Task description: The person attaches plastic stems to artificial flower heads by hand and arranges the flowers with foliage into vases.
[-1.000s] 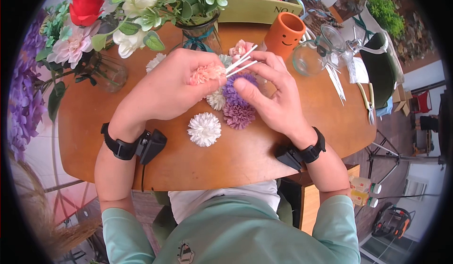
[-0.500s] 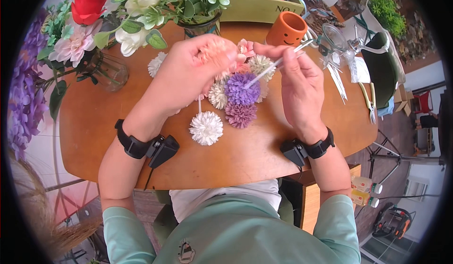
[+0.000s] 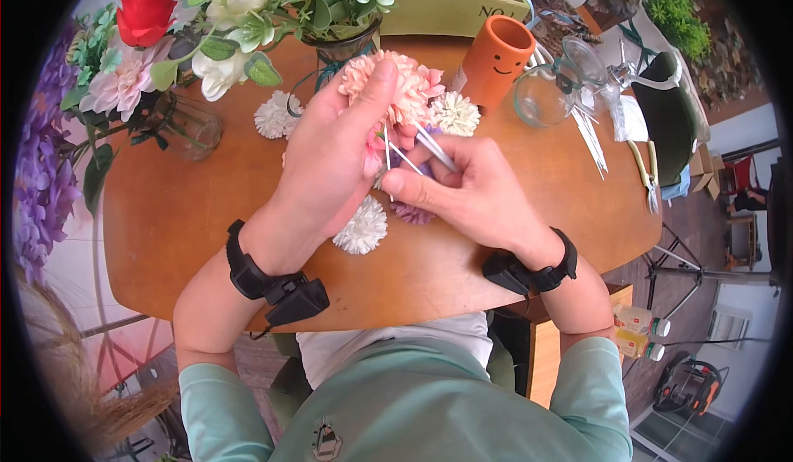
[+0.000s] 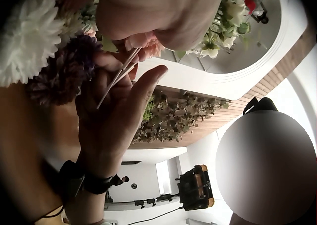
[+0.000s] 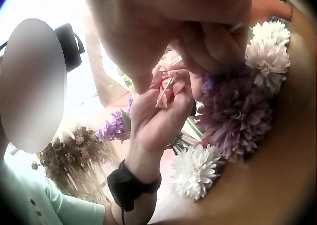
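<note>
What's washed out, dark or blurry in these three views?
Head view: table fairly evenly lit, corners black. Left wrist view: bright background washed out lower right, table shadowed, nearest white flower soft, sticks pale against the right hand. Right wrist view: upper left blown out, right hand dark and soft.

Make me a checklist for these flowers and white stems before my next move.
1. Peach flower secured: ok, the left hand grips it, thumb against the petals.
2. White stems under control: ok, the right hand has some between its curled fingers.
3. Stems gathered parallel: not ok, they point different ways below the flower.
4. Each stem firmly joined to its flower: cannot tell, hands and petals hide the joins.
5. Pliers ready in hand: not ok, they lie near the right edge of the table.
</note>
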The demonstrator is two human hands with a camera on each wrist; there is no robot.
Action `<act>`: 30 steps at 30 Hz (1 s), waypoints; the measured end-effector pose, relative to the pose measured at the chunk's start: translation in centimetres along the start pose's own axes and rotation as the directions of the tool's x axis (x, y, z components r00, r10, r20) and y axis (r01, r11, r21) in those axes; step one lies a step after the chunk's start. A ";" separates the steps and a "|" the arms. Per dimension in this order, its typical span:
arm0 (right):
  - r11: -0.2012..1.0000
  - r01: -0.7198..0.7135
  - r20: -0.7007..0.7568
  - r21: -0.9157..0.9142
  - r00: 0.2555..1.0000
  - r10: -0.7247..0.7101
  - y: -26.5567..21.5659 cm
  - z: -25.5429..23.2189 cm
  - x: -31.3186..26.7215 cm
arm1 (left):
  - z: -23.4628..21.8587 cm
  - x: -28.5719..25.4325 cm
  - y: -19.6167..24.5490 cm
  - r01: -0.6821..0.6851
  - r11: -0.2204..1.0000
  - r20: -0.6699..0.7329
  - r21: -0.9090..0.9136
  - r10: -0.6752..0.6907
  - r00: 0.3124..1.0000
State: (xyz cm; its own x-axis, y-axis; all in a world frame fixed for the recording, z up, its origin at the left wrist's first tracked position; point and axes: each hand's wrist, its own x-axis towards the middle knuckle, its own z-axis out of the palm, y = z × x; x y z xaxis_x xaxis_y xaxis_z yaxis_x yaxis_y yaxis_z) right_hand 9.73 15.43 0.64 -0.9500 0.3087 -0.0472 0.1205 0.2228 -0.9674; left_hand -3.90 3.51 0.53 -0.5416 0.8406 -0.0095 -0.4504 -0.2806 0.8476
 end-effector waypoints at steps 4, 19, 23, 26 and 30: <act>0.997 -0.011 0.129 0.072 0.992 0.001 -0.1 -0.2 0.1 | 0.5 -0.2 -0.6 -0.111 0.992 -0.022 0.052 0.113 0.993; 0.995 0.015 0.305 0.094 0.952 -0.043 0.4 -1.2 -0.2 | -1.1 0.3 -0.3 -0.311 0.772 -0.013 0.555 0.382 0.924; 0.994 0.095 0.287 0.050 0.952 -0.105 -0.1 -2.8 -0.3 | -1.3 -0.2 2.6 -0.197 0.813 -0.197 0.548 0.355 0.914; 0.964 -0.010 0.156 0.265 0.987 -0.033 0.6 -4.8 0.1 | -1.5 -0.4 3.2 -0.266 0.550 0.065 0.791 0.358 0.931; 0.930 -0.118 0.072 0.348 0.993 0.099 0.3 -4.2 0.9 | -1.6 -1.3 3.1 -0.260 0.113 0.219 0.959 0.289 0.932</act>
State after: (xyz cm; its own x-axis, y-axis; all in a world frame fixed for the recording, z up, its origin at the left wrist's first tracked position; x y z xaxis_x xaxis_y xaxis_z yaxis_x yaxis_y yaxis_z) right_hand 10.09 19.62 1.38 -0.9518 0.2616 -0.1601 0.1234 -0.1513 -0.9808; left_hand -5.79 0.81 2.33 -0.4798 0.8037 0.3520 0.7707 0.1944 0.6068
